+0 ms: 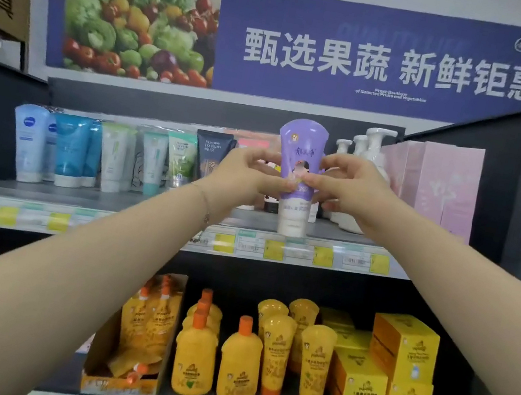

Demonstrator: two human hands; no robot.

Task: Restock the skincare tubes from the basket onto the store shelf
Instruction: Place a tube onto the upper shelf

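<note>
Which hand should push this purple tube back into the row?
Probably the left hand. Both hands pinch the purple tube, which stands cap-down at the front edge of the upper shelf, but the right hand sits close in front of the white pump bottles and might knock them.

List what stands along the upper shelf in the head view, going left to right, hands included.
White tubes with blue logos → blue tubes → white-and-green tube → dark tube → left hand → purple tube, held by both hands → right hand → white pump bottles → pink boxes.
</note>
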